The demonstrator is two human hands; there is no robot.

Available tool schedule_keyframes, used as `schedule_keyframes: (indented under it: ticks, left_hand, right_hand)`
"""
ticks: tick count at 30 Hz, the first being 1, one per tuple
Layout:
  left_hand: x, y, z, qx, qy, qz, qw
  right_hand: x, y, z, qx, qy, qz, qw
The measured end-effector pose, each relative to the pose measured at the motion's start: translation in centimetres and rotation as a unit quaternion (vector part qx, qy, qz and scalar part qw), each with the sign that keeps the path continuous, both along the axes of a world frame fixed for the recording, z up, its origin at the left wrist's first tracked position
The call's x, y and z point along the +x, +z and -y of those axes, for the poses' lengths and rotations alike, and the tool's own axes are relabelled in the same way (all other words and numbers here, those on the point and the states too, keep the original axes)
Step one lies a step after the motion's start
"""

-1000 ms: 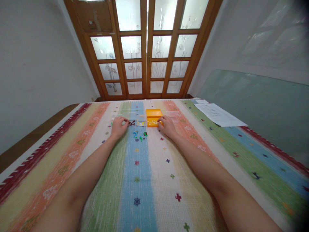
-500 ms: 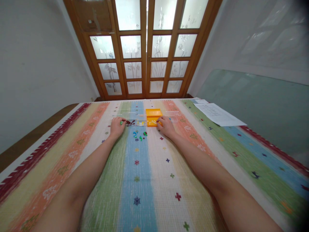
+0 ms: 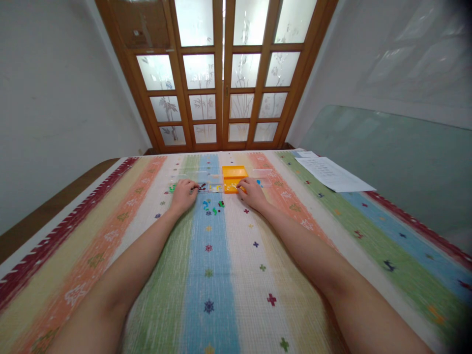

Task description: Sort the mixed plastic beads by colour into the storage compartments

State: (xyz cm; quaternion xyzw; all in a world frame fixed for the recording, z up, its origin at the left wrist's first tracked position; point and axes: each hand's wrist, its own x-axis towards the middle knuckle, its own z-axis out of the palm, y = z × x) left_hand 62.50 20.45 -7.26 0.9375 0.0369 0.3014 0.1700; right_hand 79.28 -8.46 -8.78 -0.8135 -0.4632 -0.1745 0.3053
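My left hand (image 3: 185,194) has its fingers pinched together over small dark red pieces (image 3: 202,187). Anything between those fingertips is too small to make out. Green pieces (image 3: 172,188) show just left of that hand, and yellow pieces (image 3: 217,187) lie in a clear plastic tray to its right. My right hand (image 3: 252,193) reaches into the front half of an open orange box (image 3: 235,171), where small white pieces (image 3: 230,186) are scattered. Its fingers are curled closed at the box's right side; what they hold is hidden. Blue pieces (image 3: 259,183) sit beyond it.
Loose blue, green and dark red pieces (image 3: 214,211) lie on the striped tablecloth (image 3: 209,255) in front of the trays. Printed paper sheets (image 3: 334,175) rest toward the right edge. Behind the table stands a wooden door with glass panes (image 3: 243,71).
My left hand has moved right, off the green pieces and over the dark red ones. My right hand has shifted slightly left within the orange box.
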Motion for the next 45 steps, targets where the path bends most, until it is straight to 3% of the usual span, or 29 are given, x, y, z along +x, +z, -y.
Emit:
schedule_keyframes:
  ticks: [3, 7, 11, 21, 45]
  left_hand:
    - [-0.3, 0.8, 1.7, 0.01, -0.069, -0.018, 0.997]
    - [-0.8, 1.8, 3.7, 0.037, -0.213, -0.077, 0.973]
    - [-1.2, 2.1, 4.4, 0.045, -0.27, -0.112, 0.955]
    - [-1.5, 2.6, 3.9, 0.03, -0.304, -0.149, 0.941]
    - [-1.1, 2.4, 3.9, 0.017, -0.302, -0.142, 0.942]
  right_hand:
    - [0.1, -0.1, -0.1, -0.001, 0.006, 0.006, 1.0]
    - [0.1, -0.1, -0.1, -0.001, 0.007, 0.007, 1.0]
    - [-0.1, 0.0, -0.1, -0.006, 0.008, 0.006, 1.0]
    - [-0.4, 0.2, -0.1, -0.011, 0.019, 0.006, 1.0]
    - [-0.4, 0.1, -0.1, -0.012, 0.022, 0.005, 1.0]
